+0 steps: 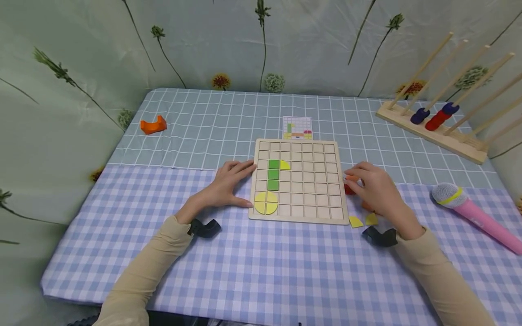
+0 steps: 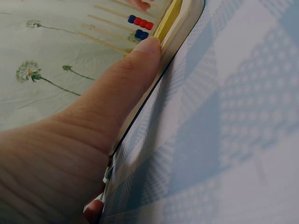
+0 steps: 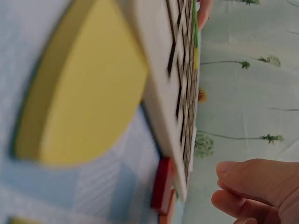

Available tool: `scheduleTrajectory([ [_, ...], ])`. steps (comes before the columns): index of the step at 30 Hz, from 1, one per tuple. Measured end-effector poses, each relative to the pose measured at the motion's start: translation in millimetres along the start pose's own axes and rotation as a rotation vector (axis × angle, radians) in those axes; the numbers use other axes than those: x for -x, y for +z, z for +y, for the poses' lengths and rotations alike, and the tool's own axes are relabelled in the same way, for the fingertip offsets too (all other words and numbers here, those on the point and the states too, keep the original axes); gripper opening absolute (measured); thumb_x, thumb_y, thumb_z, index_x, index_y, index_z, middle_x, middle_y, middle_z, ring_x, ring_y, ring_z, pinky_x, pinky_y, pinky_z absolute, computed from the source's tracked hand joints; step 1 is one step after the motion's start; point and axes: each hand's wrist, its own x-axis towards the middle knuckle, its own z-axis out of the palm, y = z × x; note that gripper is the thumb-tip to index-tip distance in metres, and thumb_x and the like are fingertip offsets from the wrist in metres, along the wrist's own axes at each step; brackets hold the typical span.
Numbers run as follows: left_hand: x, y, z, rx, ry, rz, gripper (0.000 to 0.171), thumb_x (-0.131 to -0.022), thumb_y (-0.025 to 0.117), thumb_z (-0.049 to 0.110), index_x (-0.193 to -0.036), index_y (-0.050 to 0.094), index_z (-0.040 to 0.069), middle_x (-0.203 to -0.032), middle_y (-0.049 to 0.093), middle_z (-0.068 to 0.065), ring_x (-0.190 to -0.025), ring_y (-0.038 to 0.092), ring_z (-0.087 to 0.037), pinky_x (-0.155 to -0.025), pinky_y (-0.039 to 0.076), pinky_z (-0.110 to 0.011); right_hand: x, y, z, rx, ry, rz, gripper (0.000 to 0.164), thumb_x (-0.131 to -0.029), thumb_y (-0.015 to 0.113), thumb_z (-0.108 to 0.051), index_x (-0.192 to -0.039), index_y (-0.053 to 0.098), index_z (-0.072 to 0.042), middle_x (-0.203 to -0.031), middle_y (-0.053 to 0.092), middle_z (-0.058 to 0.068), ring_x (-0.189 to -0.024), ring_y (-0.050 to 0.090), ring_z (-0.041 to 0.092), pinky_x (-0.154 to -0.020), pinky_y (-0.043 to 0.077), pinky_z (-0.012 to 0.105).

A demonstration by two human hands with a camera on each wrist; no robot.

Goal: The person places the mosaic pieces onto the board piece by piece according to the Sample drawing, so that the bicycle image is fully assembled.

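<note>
A wooden grid board [image 1: 302,220] lies on the table. It carries a column of green squares [image 1: 273,174], a yellow quarter-round piece [image 1: 284,165] and a yellow circle of quarter pieces [image 1: 261,206]. My left hand [image 1: 222,185] is spread at the board's left edge, fingertips and thumb [image 2: 148,46] against its rim. Beyond the right edge, my right hand [image 1: 373,188] hovers with loosely bent fingers [image 3: 226,201] and nothing visible between them. Below it are a red piece [image 3: 162,186] and an orange piece [image 1: 368,206], partly hidden. Two loose yellow quarter pieces [image 1: 355,222] lie near the board's lower right corner.
A printed pattern card [image 1: 297,127] touches the board's far edge. At the back right stands a wooden peg rack [image 1: 432,131] with red and blue beads. A pink microphone [image 1: 481,219] lies on the right, an orange bracket-shaped block [image 1: 154,125] at the far left.
</note>
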Motion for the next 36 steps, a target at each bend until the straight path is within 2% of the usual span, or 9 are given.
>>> scheduleTrajectory([
  [5,-0.7,0.3,0.2,-0.002,-0.006,-0.008,0.103,-0.067,0.080,0.046,-0.149,0.027,0.013,-0.157,0.022,-0.006,-0.136,0.019,-0.031,-0.105,0.020,-0.052,0,2,9,0.007,0.048,-0.003,0.024,-0.079,0.072,-0.007,-0.099,0.070,0.006,-0.088,0.065,0.020,-0.069,0.058,0.027,-0.061,0.049,0.039],
  [11,-0.9,-0.8,1.7,-0.002,-0.009,-0.007,0.102,-0.068,0.080,0.046,-0.149,0.027,0.013,-0.157,0.022,-0.007,-0.136,0.019,-0.031,-0.105,0.020,-0.053,0,-1,14,0.040,0.202,-0.121,0.032,-0.083,0.069,-0.011,-0.107,0.065,0.010,-0.098,0.063,0.027,-0.084,0.059,0.036,-0.075,0.050,0.049],
  [15,-0.6,-1.3,2.6,-0.004,-0.011,-0.009,0.102,-0.068,0.080,0.046,-0.149,0.027,0.013,-0.157,0.023,-0.006,-0.136,0.019,-0.031,-0.104,0.021,-0.053,-1,0,16,0.029,0.259,-0.182,0.032,-0.084,0.067,-0.012,-0.108,0.065,0.010,-0.099,0.063,0.028,-0.083,0.057,0.035,-0.077,0.049,0.049],
  [24,-0.3,-0.4,0.9,-0.005,-0.002,-0.002,0.101,-0.068,0.080,0.046,-0.148,0.029,0.013,-0.156,0.024,-0.007,-0.135,0.020,-0.032,-0.103,0.022,-0.052,-2,3,16,0.003,0.278,-0.194,0.030,-0.085,0.065,-0.012,-0.106,0.067,0.009,-0.097,0.064,0.026,-0.082,0.057,0.033,-0.075,0.048,0.047],
  [30,0.0,-0.4,1.4,-0.002,-0.009,-0.007,0.102,-0.068,0.080,0.046,-0.149,0.028,0.013,-0.157,0.023,-0.007,-0.135,0.019,-0.032,-0.103,0.021,-0.052,-3,3,18,0.014,0.280,-0.195,0.031,-0.081,0.064,-0.010,-0.105,0.067,0.010,-0.096,0.064,0.027,-0.084,0.058,0.035,-0.076,0.048,0.049],
  [36,-0.4,-0.1,0.9,-0.007,-0.007,-0.006,0.102,-0.068,0.080,0.046,-0.149,0.028,0.013,-0.157,0.023,-0.007,-0.135,0.019,-0.032,-0.104,0.021,-0.053,-2,-1,17,0.038,0.275,-0.153,0.031,-0.079,0.067,-0.012,-0.101,0.068,0.009,-0.092,0.064,0.026,-0.079,0.057,0.034,-0.071,0.048,0.047],
])
